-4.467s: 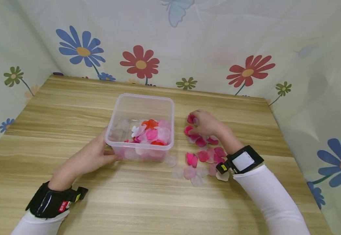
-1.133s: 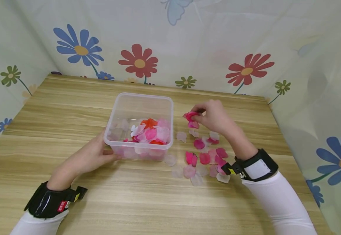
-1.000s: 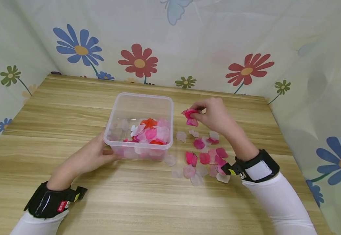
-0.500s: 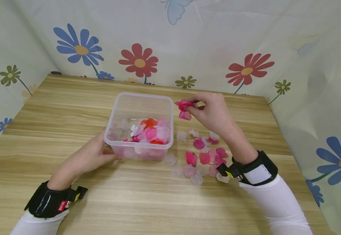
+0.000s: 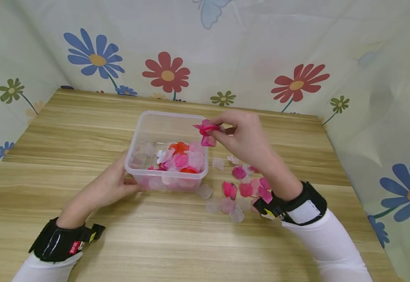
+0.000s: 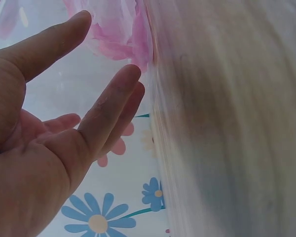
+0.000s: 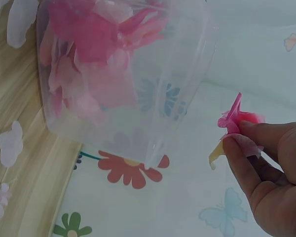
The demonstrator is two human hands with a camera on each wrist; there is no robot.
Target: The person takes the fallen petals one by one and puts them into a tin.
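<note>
A clear plastic box (image 5: 171,172) stands on the table, partly filled with pink, white and orange-red petals (image 5: 181,160). My left hand (image 5: 109,186) rests against the box's left side. In the left wrist view its fingers (image 6: 106,111) are spread and fairly straight, holding nothing. Over the box's right rim, my right hand (image 5: 242,135) pinches a small bunch of deep pink petals (image 5: 206,131) between thumb and fingertips. The right wrist view shows these pinched petals (image 7: 232,121) high beside the box wall, a pale yellowish piece among them.
Loose pink and whitish petals (image 5: 245,190) lie scattered on the wooden table (image 5: 155,243) right of the box, some partly hidden by my right wrist. One pale petal (image 5: 205,191) lies by its front right corner. A flower-printed curtain (image 5: 247,51) surrounds the table.
My right hand gathered deep pink petals from the table, lifted them and moved left to the box's right rim. My left hand and the box have stayed in place.
</note>
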